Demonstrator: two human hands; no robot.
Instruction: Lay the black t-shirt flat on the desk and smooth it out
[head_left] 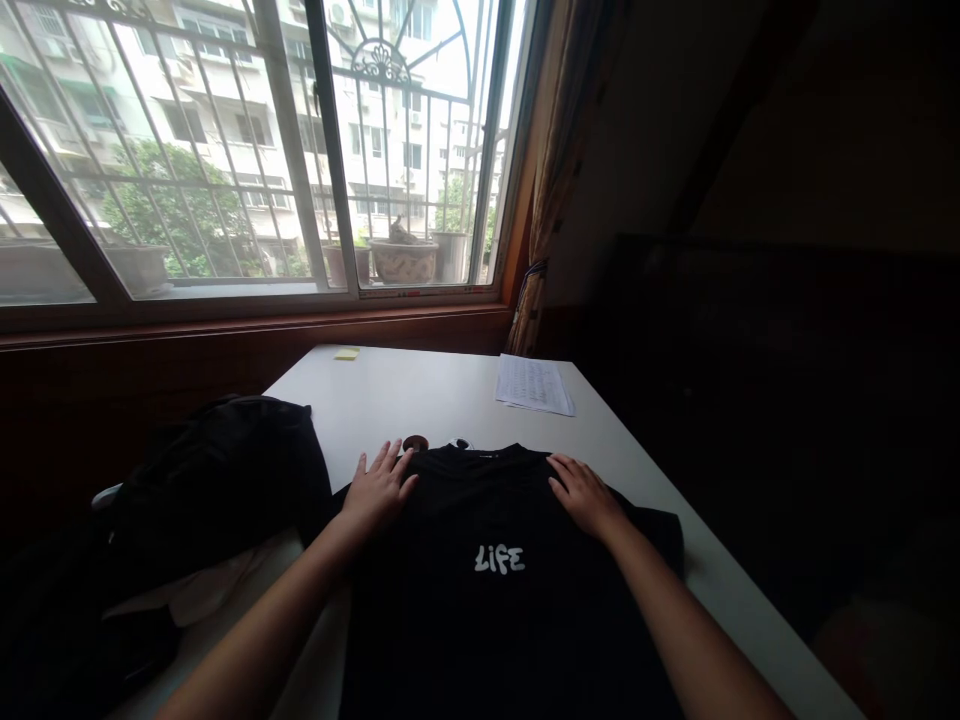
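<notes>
A black T-shirt [480,630] with white "LIFE" lettering lies spread flat, its neckline at the far end. My left hand [377,487] rests on its left shoulder, fingers spread. On the right shoulder lies my right hand [585,492], palm down with the fingers stretched out. Just beyond the left shoulder, a round brown object [415,442] shows, partly covered by the shirt. Beside it, a small black-and-white item [460,443] peeks out behind the collar; its kind cannot be made out.
The shirt lies on a white table [420,385]. Dark clothing [225,480] is heaped at the left. Printed papers [534,384] and a yellow sticky note [346,354] lie toward the far edge. Behind stand a barred window [330,150] and a tied curtain [546,220].
</notes>
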